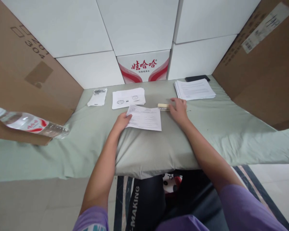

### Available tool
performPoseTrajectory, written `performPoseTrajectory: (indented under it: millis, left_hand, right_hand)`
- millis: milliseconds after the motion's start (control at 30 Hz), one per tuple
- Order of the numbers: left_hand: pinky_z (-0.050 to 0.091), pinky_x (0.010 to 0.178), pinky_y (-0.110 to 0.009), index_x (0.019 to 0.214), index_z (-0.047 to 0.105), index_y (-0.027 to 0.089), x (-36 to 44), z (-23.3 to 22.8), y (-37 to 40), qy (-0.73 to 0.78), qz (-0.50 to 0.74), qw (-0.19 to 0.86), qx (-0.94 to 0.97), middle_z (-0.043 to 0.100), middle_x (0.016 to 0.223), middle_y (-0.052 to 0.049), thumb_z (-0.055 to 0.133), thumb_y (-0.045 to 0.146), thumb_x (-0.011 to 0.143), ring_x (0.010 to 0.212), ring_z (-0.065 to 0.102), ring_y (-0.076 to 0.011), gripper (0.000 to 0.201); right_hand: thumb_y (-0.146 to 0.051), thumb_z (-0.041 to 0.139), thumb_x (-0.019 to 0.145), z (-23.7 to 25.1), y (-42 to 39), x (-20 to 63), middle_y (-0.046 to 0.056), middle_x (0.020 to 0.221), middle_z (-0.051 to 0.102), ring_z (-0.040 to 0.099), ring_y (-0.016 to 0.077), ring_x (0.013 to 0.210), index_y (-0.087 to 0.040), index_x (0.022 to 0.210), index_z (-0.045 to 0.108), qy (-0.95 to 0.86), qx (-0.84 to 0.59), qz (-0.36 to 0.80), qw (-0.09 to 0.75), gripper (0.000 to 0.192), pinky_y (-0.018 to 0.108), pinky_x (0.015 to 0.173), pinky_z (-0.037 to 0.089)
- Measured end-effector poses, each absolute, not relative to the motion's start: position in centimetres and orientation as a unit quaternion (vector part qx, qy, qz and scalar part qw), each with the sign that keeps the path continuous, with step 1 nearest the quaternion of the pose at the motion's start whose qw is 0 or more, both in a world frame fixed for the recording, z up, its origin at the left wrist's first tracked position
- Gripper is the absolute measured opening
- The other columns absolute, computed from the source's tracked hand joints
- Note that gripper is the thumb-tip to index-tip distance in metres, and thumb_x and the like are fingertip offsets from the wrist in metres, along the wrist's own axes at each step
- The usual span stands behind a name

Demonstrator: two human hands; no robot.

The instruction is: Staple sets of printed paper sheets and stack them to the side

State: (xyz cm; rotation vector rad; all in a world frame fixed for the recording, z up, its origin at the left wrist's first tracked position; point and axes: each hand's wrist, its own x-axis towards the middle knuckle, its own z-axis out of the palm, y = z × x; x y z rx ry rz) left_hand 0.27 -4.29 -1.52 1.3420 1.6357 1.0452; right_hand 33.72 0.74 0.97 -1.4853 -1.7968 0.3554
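Note:
My left hand (122, 122) pinches the left edge of a printed sheet of paper (145, 118), thumb on top; whether it is one sheet or more I cannot tell. At the sheet's upper right corner lies a small cream stapler (162, 106). My right hand (179, 110) grips the stapler's right end, fingers curled round it and partly hiding it. Just behind the sheet is a stack of white papers (125, 96) with round stamps. Farther right, beyond my right hand, sits a thicker stack of printed sheets (195, 89).
A white packet (97, 98) with small dark items lies at the back left. A dark phone (197, 78) is behind the right stack. A water bottle (29, 123) lies at the left by a cardboard box (26, 80). White boxes (142, 25) wall the back; another carton (262, 73) stands right.

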Motion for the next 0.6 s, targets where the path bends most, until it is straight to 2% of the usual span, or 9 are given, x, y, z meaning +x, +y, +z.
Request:
performPoseTrajectory:
  millis: [67,133,233,433,500,600]
  left_hand:
    - [0.057,0.093,-0.045,0.103,0.079,0.014,0.3,-1.5,-4.3,0.648,0.404,0.373,0.527,0.08,0.106,-0.014,0.072,0.046,0.074,0.104,0.073,-0.0343,0.045]
    - [0.057,0.093,-0.044,0.101,0.079,0.014,0.3,-1.4,-4.2,0.653,0.406,0.373,0.52,0.08,0.102,-0.013,0.073,0.044,0.073,0.102,0.073,-0.0336,0.041]
    - [0.057,0.093,-0.043,0.1,0.079,0.014,0.4,-1.2,-4.2,0.656,0.409,0.375,0.511,0.081,0.098,-0.012,0.074,0.042,0.073,0.102,0.074,-0.033,0.039]
    - [0.056,0.095,-0.044,0.101,0.08,0.015,0.5,-1.1,-4.0,0.66,0.385,0.37,0.529,0.08,0.105,-0.012,0.067,0.038,0.076,0.104,0.073,-0.0331,0.036]
    - [0.056,0.096,-0.044,0.101,0.08,0.015,0.5,-1.0,-4.1,0.664,0.381,0.363,0.532,0.08,0.105,-0.012,0.066,0.037,0.077,0.103,0.073,-0.0331,0.036]
    - [0.055,0.096,-0.045,0.099,0.08,0.015,0.7,-0.7,-4.2,0.662,0.378,0.361,0.537,0.08,0.102,-0.012,0.066,0.037,0.077,0.101,0.073,-0.0334,0.034]
  right_hand:
    - [-0.034,0.045,0.094,0.6,0.8,33.8,0.017,0.137,0.062,0.044,0.0374,0.129,-0.022,0.132,0.063,-0.759,-0.573,0.106,0.289,0.043,0.055,0.102,0.035]
    - [-0.03,0.042,0.095,0.2,1.1,33.9,0.016,0.137,0.062,0.046,0.036,0.125,-0.025,0.135,0.063,-0.782,-0.559,0.118,0.249,0.046,0.053,0.1,0.033]
    - [-0.028,0.039,0.095,-0.3,1.5,34.1,0.014,0.135,0.062,0.048,0.0335,0.12,-0.026,0.135,0.064,-0.786,-0.553,0.129,0.245,0.047,0.051,0.098,0.032]
    - [-0.031,0.039,0.095,-0.4,1.4,34.4,0.013,0.137,0.06,0.048,0.0337,0.122,-0.029,0.137,0.063,-0.789,-0.551,0.134,0.236,0.048,0.051,0.099,0.032]
    - [-0.039,0.046,0.093,0.3,1.1,34.5,0.014,0.14,0.057,0.046,0.0355,0.125,-0.029,0.141,0.058,-0.784,-0.555,0.137,0.241,0.051,0.052,0.1,0.033]
    - [-0.052,0.058,0.087,2.4,0.9,34.5,0.016,0.144,0.053,0.045,0.038,0.128,-0.026,0.147,0.05,-0.766,-0.573,0.136,0.258,0.066,0.054,0.103,0.035]
